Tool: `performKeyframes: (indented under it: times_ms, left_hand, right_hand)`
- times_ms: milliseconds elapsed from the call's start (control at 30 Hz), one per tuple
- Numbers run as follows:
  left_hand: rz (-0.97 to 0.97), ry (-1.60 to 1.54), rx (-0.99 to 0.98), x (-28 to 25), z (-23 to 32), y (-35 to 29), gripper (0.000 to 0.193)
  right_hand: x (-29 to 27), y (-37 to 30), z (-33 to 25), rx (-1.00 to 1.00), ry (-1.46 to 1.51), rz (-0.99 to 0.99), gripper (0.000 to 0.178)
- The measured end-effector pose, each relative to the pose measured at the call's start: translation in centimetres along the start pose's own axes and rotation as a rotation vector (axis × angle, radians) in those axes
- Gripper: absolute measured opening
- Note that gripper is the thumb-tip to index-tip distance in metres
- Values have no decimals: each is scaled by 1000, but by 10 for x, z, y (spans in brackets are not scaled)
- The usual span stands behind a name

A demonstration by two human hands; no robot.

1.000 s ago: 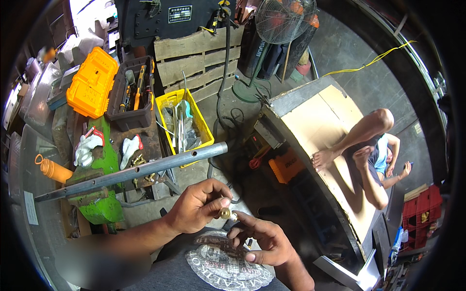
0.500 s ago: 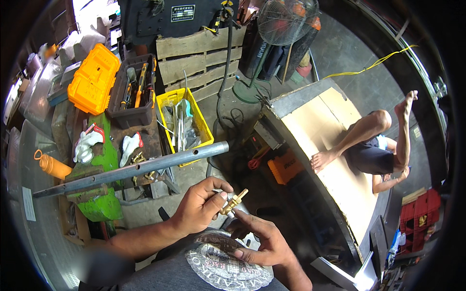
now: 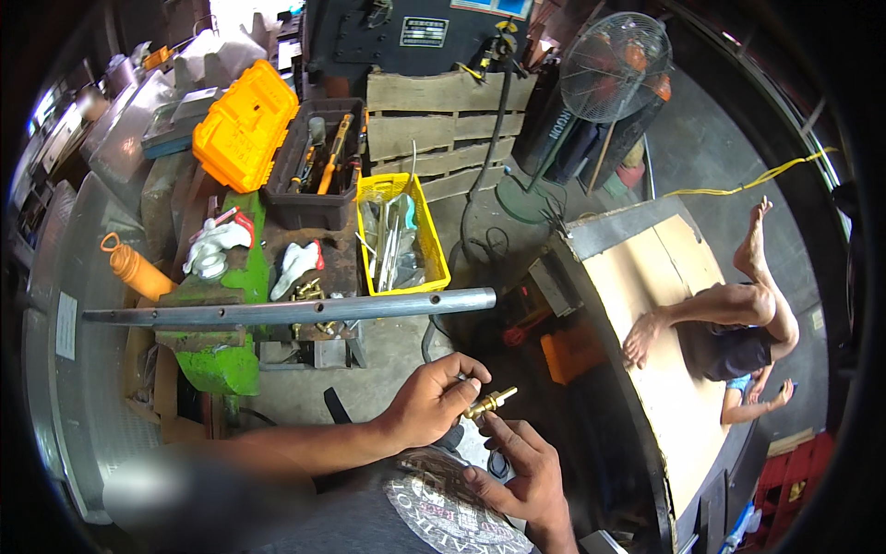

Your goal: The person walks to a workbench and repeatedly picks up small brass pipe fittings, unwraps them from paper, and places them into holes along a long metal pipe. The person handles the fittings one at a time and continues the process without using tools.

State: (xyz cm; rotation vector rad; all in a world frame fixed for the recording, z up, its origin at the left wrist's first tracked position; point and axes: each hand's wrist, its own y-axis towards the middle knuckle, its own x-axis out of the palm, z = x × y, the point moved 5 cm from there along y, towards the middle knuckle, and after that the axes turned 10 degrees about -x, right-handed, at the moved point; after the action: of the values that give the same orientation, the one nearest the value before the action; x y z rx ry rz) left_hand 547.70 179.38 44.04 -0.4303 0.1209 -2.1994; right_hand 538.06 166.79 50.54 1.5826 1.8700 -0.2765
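My left hand (image 3: 437,403) pinches a small brass fitting (image 3: 489,403) between thumb and fingers, its narrow tip pointing right and slightly up. Just below it my right hand (image 3: 521,471) has its thumb and fingers apart, the index fingertip at the fitting's underside; I cannot tell how firmly it touches. Beyond my hands, a steel pipe (image 3: 369,308) with a row of holes lies level in a green vise (image 3: 217,365). Several more brass fittings (image 3: 309,292) sit behind the pipe on the bench, beside a white glove (image 3: 297,268).
An open toolbox (image 3: 305,205) with an orange lid and a yellow crate (image 3: 441,277) of parts stand behind the pipe. At left are an orange bottle (image 3: 138,270) and another glove (image 3: 219,245). Another person (image 3: 738,319) lies on the cardboard-topped table (image 3: 637,268) at right, near a fan (image 3: 616,69).
The view has swung, so the surroundings sit further right. The fitting in my left hand has tipped closer to level. The other person's legs have shifted, and their hand is held out.
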Motion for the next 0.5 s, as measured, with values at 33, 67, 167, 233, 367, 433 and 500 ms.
performKeyframes:
  times_ms: [33, 67, 167, 233, 367, 433, 500]
  left_hand:
    - [4, 13, 1, -2, -1, 0, 12]
    - [9, 25, 3, -3, -3, 1, 12]
    - [0, -28, 88, -8, -15, 4, 14]
    - [16, 44, 111, -22, -28, 6, 17]
    - [341, 282, 199, -89, -79, 21, 17]
    - [594, 362, 143, -144, -111, 17, 14]
    - [832, 301, 103, -206, -154, -8, 14]
  right_hand:
    - [1, 2, -1, -12, -36, 2, 63]
    - [3, 3, -1, -37, -57, 4, 60]
    - [9, 10, -1, -113, -71, -26, 53]
    - [17, 10, 7, -101, 52, -42, 53]
    - [15, 2, 14, 50, 246, 26, 54]
    - [13, -7, 28, 60, 241, 75, 58]
    - [21, -17, 48, 164, 447, 146, 59]
